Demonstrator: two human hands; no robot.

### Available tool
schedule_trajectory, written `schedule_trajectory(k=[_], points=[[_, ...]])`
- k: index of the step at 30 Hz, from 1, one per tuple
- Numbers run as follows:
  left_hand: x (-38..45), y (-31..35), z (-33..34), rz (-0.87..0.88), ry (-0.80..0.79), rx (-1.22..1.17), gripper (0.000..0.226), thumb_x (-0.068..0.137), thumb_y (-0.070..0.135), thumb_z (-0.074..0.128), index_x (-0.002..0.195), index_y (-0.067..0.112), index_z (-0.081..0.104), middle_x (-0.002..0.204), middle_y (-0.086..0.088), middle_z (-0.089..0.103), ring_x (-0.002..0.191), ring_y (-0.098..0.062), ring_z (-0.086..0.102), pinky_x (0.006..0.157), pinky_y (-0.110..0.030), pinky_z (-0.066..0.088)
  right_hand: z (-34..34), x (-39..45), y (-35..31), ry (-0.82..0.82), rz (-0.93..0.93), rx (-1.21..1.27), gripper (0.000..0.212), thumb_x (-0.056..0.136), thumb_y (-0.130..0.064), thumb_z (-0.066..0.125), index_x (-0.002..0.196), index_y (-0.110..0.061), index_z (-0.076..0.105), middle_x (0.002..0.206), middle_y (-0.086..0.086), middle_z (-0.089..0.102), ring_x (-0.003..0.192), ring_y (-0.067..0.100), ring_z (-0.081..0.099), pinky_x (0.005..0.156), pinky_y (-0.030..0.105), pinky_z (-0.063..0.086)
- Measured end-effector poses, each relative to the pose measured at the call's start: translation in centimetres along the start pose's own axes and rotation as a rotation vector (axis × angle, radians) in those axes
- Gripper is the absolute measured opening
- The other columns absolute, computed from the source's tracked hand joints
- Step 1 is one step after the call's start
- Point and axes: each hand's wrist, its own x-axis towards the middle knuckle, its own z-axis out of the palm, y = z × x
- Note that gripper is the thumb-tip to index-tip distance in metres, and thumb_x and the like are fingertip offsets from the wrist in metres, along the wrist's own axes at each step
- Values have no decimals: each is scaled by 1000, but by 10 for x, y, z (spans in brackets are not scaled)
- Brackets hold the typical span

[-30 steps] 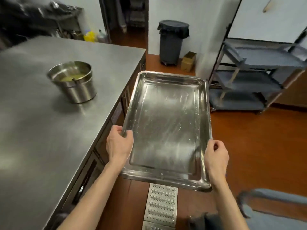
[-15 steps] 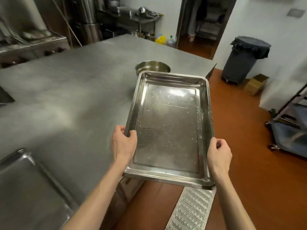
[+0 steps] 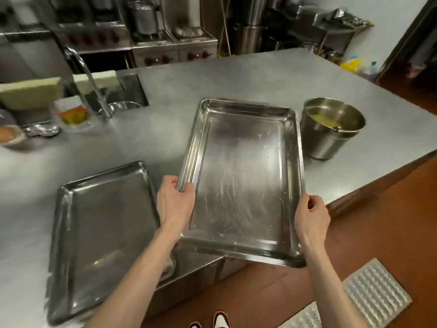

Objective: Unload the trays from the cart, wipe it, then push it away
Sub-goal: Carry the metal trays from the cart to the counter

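- Swung round from over the floor, the held tray (image 3: 241, 181) now hangs mostly above the steel counter (image 3: 260, 76), its near end still past the counter's edge.
- Left hand (image 3: 175, 202) grips the tray's left rim, thumb on top; right hand (image 3: 311, 214) curls round the right rim. Holding both long sides likely keeps it level for setting down.
- Another tray (image 3: 101, 235) already lies on the counter just left, so this one seems meant to land beside it.
- Farther back, a steel bucket (image 3: 331, 129) stands just beside the held tray's far right corner.
- The cart is out of view.
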Motion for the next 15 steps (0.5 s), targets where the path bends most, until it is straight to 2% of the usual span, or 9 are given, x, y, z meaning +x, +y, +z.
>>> schedule_trajectory(k=[3, 5, 7, 9, 12, 15], points=[[10, -17, -24, -46, 109, 14, 22, 94, 24, 66, 113, 13, 60, 86, 6, 62, 70, -4, 53, 62, -31, 35, 38, 2, -18, -108, -54, 14, 27, 106, -35, 43, 88, -23, 60, 79, -6, 63, 74, 5, 56, 62, 31, 38], [15, -28, -38, -76, 165, 21, 19, 94, 24, 66, 110, 15, 60, 82, 6, 62, 69, -3, 53, 56, -23, 33, 60, 1, -26, -176, -83, 34, 26, 106, -34, 43, 92, -23, 61, 81, -3, 65, 75, 11, 59, 61, 27, 41], [18, -41, -55, -131, 242, 21, 17, 93, 24, 67, 107, 18, 60, 79, 7, 61, 69, -3, 54, 56, -19, 32, 83, -4, -33, -253, -123, 37, 25, 105, -34, 43, 97, -19, 62, 83, 0, 66, 76, 16, 60, 65, 35, 43], [21, -56, -72, -177, 308, 14, 16, 91, 25, 67, 104, 19, 61, 79, 8, 61, 70, -3, 54, 58, -19, 33, 104, -15, -41, -311, -157, 55, 23, 106, -33, 45, 95, -19, 61, 82, 0, 65, 77, 17, 61, 67, 36, 42], [21, -84, -103, -241, 394, 30, 13, 90, 26, 67, 100, 19, 62, 79, 8, 61, 72, -3, 55, 61, -29, 37, 134, -42, -50, -398, -201, 74, 22, 107, -31, 46, 93, -21, 59, 80, -1, 64, 74, 13, 60, 62, 33, 41], [17, -114, -136, -298, 458, 17, 14, 89, 26, 66, 101, 19, 64, 82, 6, 64, 74, -5, 58, 62, -28, 40, 163, -71, -55, -498, -227, 82, 25, 108, -31, 46, 94, -17, 61, 77, 1, 63, 70, 16, 58, 59, 26, 40]])
